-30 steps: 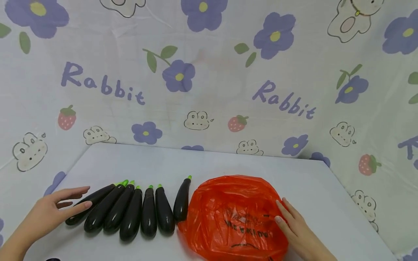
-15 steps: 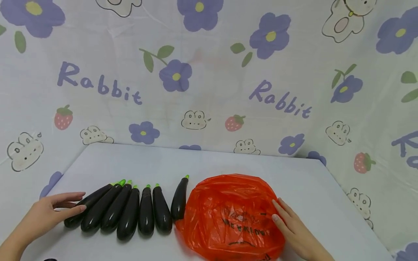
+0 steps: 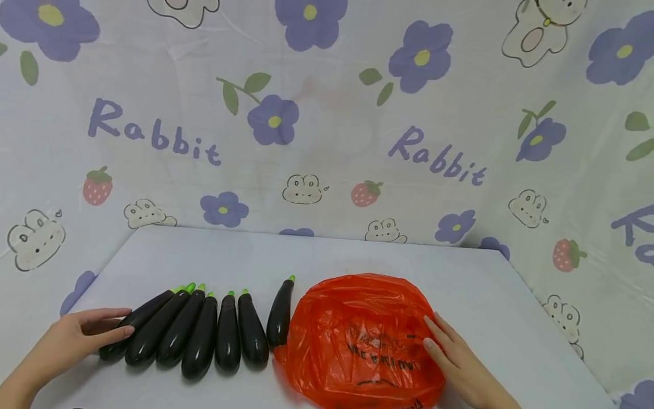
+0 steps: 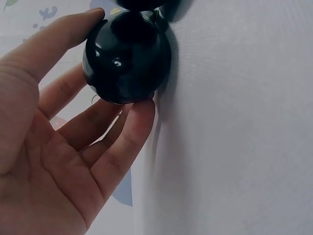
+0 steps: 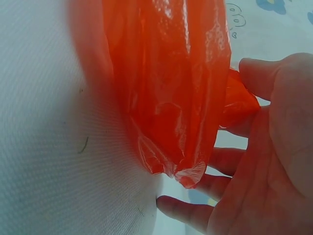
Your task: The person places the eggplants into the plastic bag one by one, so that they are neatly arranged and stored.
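Note:
In the head view, my left hand (image 3: 71, 343) is at the leftmost of several dark eggplants (image 3: 198, 338) lying side by side with their green stem ends pointing away. The left wrist view shows the thumb on one side of that eggplant (image 4: 126, 58) and the fingers curved round the other, holding it near its blunt end. My right hand (image 3: 457, 358) rests at the right edge of a red plastic bag (image 3: 363, 341), fingers fairly straight. In the right wrist view, a fold of the bag (image 5: 168, 83) lies between thumb and fingers; some fingers are partly hidden behind it.
The white tabletop (image 3: 245, 250) runs back to a cloth (image 3: 327, 142) printed with flowers, rabbits and strawberries. One eggplant (image 3: 281, 312) lies apart from the row, its blunt end touching the bag's left edge.
My left hand has lowered onto the leftmost eggplant and its thumb and fingers have drawn in around it. The right hand stays at the bag. The head view has shifted slightly.

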The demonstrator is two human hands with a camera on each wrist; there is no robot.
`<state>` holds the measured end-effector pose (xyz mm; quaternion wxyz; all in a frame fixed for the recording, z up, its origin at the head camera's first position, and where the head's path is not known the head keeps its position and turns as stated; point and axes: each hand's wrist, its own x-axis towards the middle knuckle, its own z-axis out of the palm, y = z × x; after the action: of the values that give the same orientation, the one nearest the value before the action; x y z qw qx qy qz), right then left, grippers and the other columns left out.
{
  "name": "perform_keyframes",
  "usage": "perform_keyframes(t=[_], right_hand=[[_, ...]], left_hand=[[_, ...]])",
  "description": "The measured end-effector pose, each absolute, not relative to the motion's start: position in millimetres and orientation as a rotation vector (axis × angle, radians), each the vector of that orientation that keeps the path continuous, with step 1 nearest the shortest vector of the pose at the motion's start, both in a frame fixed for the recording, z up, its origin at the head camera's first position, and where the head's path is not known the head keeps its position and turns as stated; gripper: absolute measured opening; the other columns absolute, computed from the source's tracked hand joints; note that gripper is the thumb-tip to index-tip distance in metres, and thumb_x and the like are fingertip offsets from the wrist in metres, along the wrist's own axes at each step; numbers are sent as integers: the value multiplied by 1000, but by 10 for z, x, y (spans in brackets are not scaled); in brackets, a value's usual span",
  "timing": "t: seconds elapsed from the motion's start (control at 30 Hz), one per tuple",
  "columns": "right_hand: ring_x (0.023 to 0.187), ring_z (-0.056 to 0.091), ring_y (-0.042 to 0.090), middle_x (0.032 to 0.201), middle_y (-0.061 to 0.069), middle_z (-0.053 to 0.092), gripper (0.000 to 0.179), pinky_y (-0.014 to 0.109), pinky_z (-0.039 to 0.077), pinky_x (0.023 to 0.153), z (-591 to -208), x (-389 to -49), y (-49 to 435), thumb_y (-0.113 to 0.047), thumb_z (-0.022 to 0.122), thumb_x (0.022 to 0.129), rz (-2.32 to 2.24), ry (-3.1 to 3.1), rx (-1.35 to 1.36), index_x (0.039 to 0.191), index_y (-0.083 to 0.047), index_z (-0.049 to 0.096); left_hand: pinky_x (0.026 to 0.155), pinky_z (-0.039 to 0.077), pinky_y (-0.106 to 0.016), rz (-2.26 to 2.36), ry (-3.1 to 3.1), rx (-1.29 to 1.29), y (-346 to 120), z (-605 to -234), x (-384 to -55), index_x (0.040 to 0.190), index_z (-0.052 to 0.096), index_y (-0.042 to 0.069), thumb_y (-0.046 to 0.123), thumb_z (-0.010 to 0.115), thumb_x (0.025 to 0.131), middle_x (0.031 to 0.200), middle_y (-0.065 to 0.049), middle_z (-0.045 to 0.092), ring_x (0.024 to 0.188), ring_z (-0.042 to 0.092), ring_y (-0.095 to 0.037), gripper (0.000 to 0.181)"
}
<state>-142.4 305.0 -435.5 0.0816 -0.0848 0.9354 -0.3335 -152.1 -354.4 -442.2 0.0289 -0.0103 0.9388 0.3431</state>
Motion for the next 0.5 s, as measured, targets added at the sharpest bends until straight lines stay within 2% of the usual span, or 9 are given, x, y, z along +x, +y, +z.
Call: perform_keyframes(t=[0.23,0.33,0.4,0.5], right_hand=[[143,12,47,160,19,13,73,71,24,102,-4344,-1419,3048,-58,37,101,-998,2730,-136,157,-11,25],[143,13,46,160,18,15,75,70,24,103,-4354,-1421,3058,-60,36,101,-1014,2708,-102,156,-11,27],[142,15,46,160,19,17,72,69,24,103,-4367,-1421,3074,-56,36,102,-1015,2736,-147,155,-9,28],[141,18,47,158,21,19,68,69,25,103,-4382,-1414,3095,-50,36,104,-1000,2787,-224,155,-6,28]], left_hand=[[62,50,-30,1083,2901,-40,-3545,-4436,-1526,135,59,6,55,71,85,117,-12,68,91,62,-9,71],[62,50,-30,1065,2923,-59,-3557,-4443,-1538,135,60,5,56,70,85,117,-14,67,94,64,-16,73],[61,50,-31,1052,2946,-80,-3566,-4446,-1543,134,60,5,57,70,84,118,-15,67,94,64,-18,73],[62,51,-32,1041,2974,-116,-3570,-4434,-1546,133,60,3,59,70,84,118,-18,66,99,64,-28,75]])
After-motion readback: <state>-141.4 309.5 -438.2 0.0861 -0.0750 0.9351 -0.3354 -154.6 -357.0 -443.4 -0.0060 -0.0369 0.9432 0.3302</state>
